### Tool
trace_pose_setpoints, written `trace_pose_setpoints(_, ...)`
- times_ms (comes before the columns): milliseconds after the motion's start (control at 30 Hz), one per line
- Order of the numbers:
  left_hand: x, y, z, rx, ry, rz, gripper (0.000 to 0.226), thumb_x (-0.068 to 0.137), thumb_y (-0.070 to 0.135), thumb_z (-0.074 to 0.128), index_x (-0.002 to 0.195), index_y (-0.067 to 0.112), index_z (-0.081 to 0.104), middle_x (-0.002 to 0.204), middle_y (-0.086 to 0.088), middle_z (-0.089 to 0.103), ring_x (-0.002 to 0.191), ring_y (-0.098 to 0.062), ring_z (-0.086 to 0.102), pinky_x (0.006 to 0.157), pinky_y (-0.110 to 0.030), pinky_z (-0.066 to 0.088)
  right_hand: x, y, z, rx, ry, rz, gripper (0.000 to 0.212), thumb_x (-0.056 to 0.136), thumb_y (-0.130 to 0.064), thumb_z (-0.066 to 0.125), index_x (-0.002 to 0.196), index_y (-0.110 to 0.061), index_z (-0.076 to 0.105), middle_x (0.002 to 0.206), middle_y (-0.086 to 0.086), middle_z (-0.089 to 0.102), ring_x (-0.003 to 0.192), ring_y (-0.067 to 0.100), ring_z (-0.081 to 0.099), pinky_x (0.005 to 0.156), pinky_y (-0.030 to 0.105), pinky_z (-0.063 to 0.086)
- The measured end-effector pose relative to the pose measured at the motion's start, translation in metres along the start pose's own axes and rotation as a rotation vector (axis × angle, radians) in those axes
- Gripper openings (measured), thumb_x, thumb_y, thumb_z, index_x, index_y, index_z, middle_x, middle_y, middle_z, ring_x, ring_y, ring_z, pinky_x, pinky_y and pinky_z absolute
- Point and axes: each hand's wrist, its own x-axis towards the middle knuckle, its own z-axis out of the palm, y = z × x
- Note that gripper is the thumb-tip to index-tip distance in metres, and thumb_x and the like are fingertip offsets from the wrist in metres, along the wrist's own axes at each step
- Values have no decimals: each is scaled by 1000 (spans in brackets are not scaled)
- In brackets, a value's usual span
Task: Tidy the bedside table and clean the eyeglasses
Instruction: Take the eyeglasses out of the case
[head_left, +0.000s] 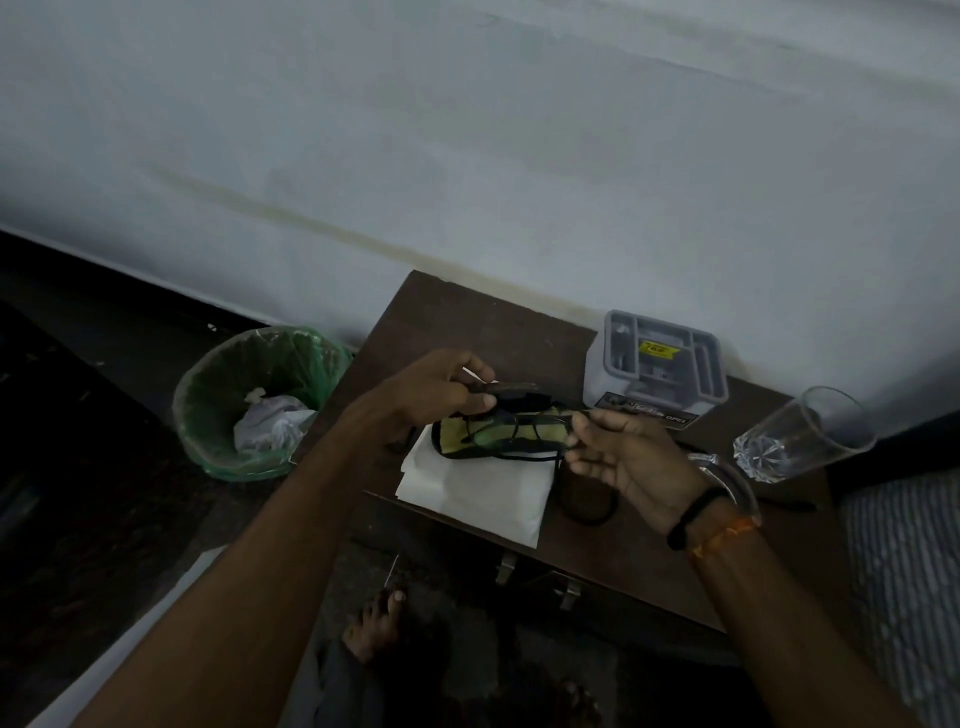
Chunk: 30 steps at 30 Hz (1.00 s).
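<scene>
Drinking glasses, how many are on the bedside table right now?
1. A clear drinking glass stands at the right end of the bedside table, right of the grey organiser box. The hands and dim light could hide another.

Bin (249, 400) left of table (452, 317); organiser (657, 364), glass (805, 434) at right

Person: bare forearms, no sleeves; right wrist (719, 512) wears clear bangle, black band, orange thread; bare feet (374, 623).
</scene>
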Motion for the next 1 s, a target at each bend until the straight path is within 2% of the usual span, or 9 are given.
trace_pose_setpoints(133, 2, -1, -1, -13, -9, -8, 31, 83, 6, 73, 112, 9, 62, 110, -18, 69, 105, -33, 66, 91, -45, 53, 13, 9, 3, 7, 12, -10, 15, 93, -15, 62, 98, -3, 69, 82, 7, 67, 72, 13, 65, 66, 21, 58)
trace_pose_setpoints(200, 3, -3, -1, -11, -10, -11, 31, 82, 7, 73, 111, 10, 62, 110, -17, 69, 105, -33, 65, 93, -48, 52, 18, 11, 4, 1, 21, -23, 15, 93, -14, 62, 97, -1, 69, 82, 8, 68, 72, 14, 65, 66, 21, 58)
trace_pose_setpoints(400, 6, -3, 1, -23, -2, -16, 29, 82, 7, 73, 109, 10, 63, 110, -16, 69, 104, -31, 66, 92, -45, 52, 25, 16, 6, -100, 88, -74, 21, 88, -11, 69, 99, 7, 70, 89, 17, 71, 75, 17, 68, 65, 19, 58)
trace_pose_setpoints(500, 6, -3, 1, -28, -1, -26, 30, 81, 7, 74, 109, 11, 63, 111, -13, 69, 105, -29, 66, 96, -48, 52, 30, 19, 9, -219, 214, -126, 28, 79, -12, 79, 99, 5, 70, 86, 20, 73, 67, 17, 70, 61, 22, 59)
trace_pose_setpoints(633, 4, -2, 1, -17, -2, -30, 31, 82, 9, 74, 111, 10, 62, 112, -11, 69, 105, -25, 66, 98, -47, 51, 31, 23, 11, -365, 337, -203, 23, 71, -22, 86, 84, -9, 73, 73, 9, 75, 62, 18, 73, 64, 30, 61)
trace_pose_setpoints(733, 4, -2, 2, 1, 2, -28, 32, 83, 11, 74, 112, 10, 62, 112, -10, 69, 104, -24, 66, 97, -46, 52, 31, 24, 10, -297, 328, -193, 25, 73, -17, 85, 90, -4, 72, 76, 11, 75, 65, 20, 72, 68, 31, 61)
trace_pose_setpoints(833, 6, -3, 2, 10, 9, -23, 31, 82, 11, 75, 110, 10, 63, 111, -11, 70, 104, -25, 66, 97, -49, 51, 31, 22, 11, -166, 324, -159, 30, 77, -6, 80, 101, 6, 68, 86, 20, 73, 66, 18, 69, 59, 22, 59)
trace_pose_setpoints(1000, 7, -4, 1, 23, 3, -24, 32, 78, 17, 77, 108, 15, 64, 111, -8, 69, 104, -24, 66, 97, -50, 51, 32, 21, 12, -164, 393, -148, 30, 78, -11, 80, 103, 2, 70, 89, 16, 74, 65, 14, 68, 48, 18, 51)
